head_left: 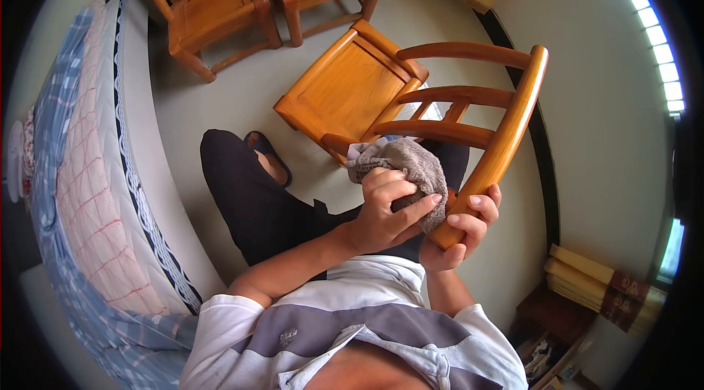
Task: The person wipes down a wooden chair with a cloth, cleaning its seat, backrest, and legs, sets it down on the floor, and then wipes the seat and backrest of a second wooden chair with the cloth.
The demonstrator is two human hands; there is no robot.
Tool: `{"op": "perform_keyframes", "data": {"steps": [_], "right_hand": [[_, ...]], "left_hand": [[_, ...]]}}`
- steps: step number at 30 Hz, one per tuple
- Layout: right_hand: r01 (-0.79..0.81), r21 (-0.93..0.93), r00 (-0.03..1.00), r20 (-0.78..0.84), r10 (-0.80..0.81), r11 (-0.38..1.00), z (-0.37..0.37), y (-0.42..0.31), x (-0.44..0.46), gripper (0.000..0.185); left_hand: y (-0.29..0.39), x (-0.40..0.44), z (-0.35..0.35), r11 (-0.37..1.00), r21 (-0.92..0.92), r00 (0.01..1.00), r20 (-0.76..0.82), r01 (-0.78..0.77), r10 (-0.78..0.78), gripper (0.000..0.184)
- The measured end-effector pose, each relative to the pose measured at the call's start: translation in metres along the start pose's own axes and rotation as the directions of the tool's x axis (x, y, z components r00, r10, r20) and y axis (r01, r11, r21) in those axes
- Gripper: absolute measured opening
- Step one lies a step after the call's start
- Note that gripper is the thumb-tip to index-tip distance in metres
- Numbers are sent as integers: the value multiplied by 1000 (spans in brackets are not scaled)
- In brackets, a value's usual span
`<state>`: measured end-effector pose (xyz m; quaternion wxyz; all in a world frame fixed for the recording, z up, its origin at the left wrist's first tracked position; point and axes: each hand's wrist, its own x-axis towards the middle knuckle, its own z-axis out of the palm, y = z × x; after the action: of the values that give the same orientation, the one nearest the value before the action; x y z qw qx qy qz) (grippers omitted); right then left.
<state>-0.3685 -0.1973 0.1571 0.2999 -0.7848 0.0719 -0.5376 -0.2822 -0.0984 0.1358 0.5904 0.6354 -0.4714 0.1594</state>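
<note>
A wooden chair (349,88) is tilted in front of my knees, its backrest leaning to the right. My right hand (469,227) is wrapped round the near end of the chair's thick top rail (511,129). Bunched in my left hand (387,208) is a grey-brown cloth (412,162), its fingers closed on it. The cloth lies against the near side of the backrest, close to the rail's end. Part of the chair's near side is hidden behind the cloth and my hands.
Two more wooden chairs (220,8) stand at the back. A bed with a pink and blue checked cover (92,206) runs along the left. Yellowish folded stacks (579,272) sit on a dark red cabinet (561,313) at lower right. A white wall (594,96) rises on the right.
</note>
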Motion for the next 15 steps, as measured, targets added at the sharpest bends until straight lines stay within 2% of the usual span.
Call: {"op": "perform_keyframes", "data": {"steps": [2, 4, 5, 9, 10, 12, 14, 15], "right_hand": [[-13, 11, 999, 30, 12, 1000, 1, 1, -2, 36], [14, 17, 999, -51, -13, 1000, 5, 3, -3, 36], [6, 35, 997, -76, -3, 999, 7, 4, -5, 36], [-17, 62, 998, -58, 20, 998, 5, 2, -4, 37], [-18, 58, 998, -59, 22, 998, 4, 3, -5, 37], [10, 47, 1000, -27, -9, 999, 1, 5, -5, 37], [13, 36, 999, -31, -12, 999, 2, 4, -3, 36], [18, 39, 999, -28, -17, 999, 3, 4, -3, 36]], "left_hand": [[-5, -2, 3, 999, 43, 1000, 13, 8, -9, 41], [-22, -3, 9, 988, -154, 994, 108, -12, 29, 37], [-36, -11, 17, 990, -77, 990, 65, -118, 123, 33], [-68, -28, 6, 998, -61, 993, 114, -10, 17, 31], [-80, -36, 3, 998, -64, 993, 117, -9, 17, 31], [-109, -54, -1, 981, 95, 977, 146, -167, 153, 38], [-125, -67, -4, 978, 190, 988, 143, -90, 63, 43], [-128, -72, -6, 978, 183, 987, 146, -95, 69, 43]]}}
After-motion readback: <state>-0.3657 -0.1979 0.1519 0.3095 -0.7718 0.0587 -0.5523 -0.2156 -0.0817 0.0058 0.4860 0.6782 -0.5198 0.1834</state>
